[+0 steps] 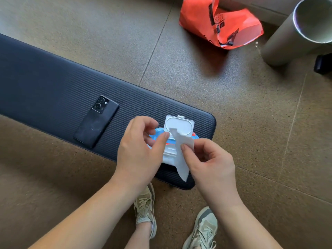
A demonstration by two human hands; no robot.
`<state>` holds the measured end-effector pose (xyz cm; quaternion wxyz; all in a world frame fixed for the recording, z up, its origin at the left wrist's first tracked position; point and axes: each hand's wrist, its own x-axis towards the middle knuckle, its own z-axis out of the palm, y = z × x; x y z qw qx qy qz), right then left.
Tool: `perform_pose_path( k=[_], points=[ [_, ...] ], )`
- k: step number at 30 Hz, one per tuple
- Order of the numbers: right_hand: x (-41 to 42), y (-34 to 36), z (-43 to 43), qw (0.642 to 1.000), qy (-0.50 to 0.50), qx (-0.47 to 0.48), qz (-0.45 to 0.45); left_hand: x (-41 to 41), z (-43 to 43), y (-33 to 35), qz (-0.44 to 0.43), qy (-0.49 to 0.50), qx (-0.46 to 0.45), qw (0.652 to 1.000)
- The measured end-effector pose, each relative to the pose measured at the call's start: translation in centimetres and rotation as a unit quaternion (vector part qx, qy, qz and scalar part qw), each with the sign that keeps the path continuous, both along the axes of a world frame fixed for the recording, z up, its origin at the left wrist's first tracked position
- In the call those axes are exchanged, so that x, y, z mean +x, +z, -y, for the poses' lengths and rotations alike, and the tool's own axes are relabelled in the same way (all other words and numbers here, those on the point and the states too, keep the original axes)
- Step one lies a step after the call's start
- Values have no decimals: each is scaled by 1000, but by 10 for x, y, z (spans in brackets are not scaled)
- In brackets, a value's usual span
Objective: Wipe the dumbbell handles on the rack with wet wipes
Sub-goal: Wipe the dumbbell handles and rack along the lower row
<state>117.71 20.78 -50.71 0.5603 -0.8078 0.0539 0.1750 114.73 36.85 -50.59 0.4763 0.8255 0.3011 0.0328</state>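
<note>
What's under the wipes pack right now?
The wipes pack lies on the dark bench pad, near its end. Nothing shows between them, but the left hand and the wipe pinched by the right hand cover much of its edge, so something thin could hide there.

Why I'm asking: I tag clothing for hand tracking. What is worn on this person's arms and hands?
Nothing that shows. The left hand and right hand are ungloved, with no rings seen and short nails without visible coloured polish. The left forearm and right forearm are bare to the frame's edge: no sleeve, watch or bracelet in view.
</note>
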Motion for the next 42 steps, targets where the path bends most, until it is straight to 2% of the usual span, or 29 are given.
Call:
perform_pose_path(
  k=[3, 7, 13, 15, 18, 21, 27, 32, 36, 42],
  points=[
    [4, 3, 2, 998, 32, -26, 56, -5, 20, 15, 10, -55, -41, 998],
    [6, 9, 7, 988, 128, -11, 83, -2, 30, 23, -3, -9, -163, 986],
    [7, 12, 14, 991, 86, -7, 101, 4, 31, 30, -7, -15, -231, 973],
    [9, 12, 15, 988, 91, -12, 121, 4, 31, 32, -8, -34, -232, 972],
    [11, 12, 17, 979, 98, -43, 175, 4, 28, 30, 2, -70, -159, 985],
    [12, 12, 18, 969, 103, -59, 215, 3, 28, 30, -21, -79, -196, 977],
    [16, 11, 18, 975, 124, -24, 184, 1, 29, 28, -42, -50, -223, 973],
    [19, 21, 19, 994, 64, 30, 79, 2, 27, 26, -45, -49, -234, 970],
    [21, 28, 18, 995, 71, 60, 39, 4, 27, 28, -26, -15, -248, 968],
    [25, 28, 21, 993, 109, 25, 44, 3, 27, 27, -39, -49, -205, 977]
  ],
)
